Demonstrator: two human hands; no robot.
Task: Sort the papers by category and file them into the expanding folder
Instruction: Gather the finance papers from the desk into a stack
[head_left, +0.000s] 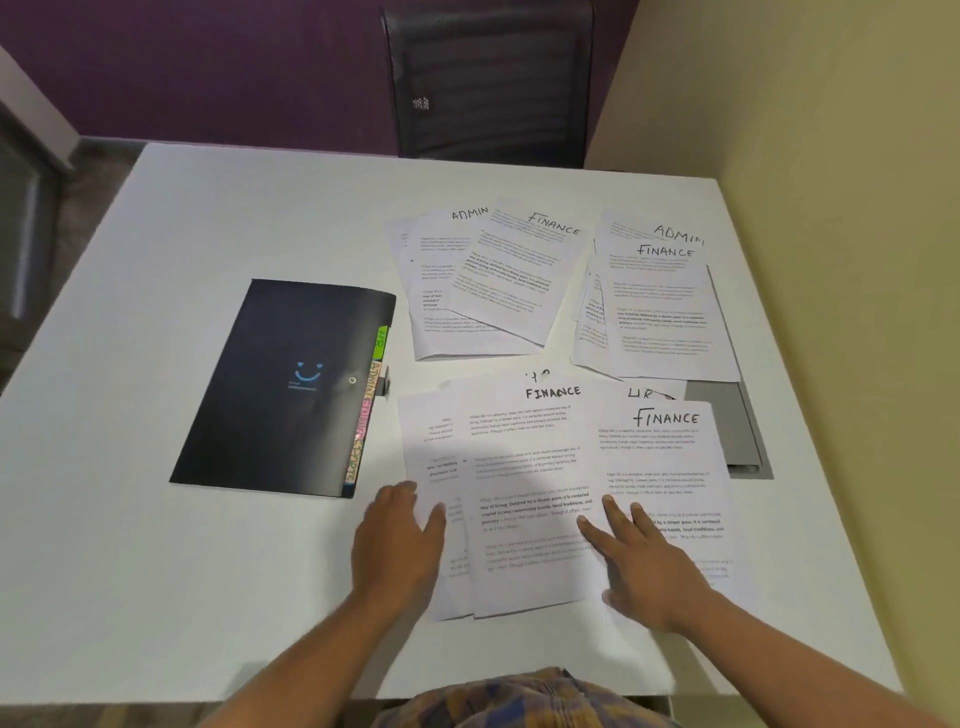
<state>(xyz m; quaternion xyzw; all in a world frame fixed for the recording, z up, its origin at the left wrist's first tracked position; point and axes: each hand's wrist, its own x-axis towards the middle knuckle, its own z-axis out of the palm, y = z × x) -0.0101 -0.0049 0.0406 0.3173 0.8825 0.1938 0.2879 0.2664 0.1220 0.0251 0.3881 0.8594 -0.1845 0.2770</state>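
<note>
Both hands, left (397, 545) and right (641, 564), lie flat with wide grip on papers (535, 499) beside the closed folder (283, 387).

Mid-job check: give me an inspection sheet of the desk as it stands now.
Surface: white table, bare on the left half.
Job's things: black folder lies closed, coloured tabs along its right edge; papers in loose overlapping piles to its right, headed FINANCE, ADMIN and HR, categories mixed.
Clutter: grey folder partly under the right-hand papers.
Grippers: left hand and right hand flat on the near pile, fingers spread, gripping nothing.
Cables: nothing seen.
Surroundings: black chair beyond the far edge; purple wall behind, yellow wall on the right.
</note>
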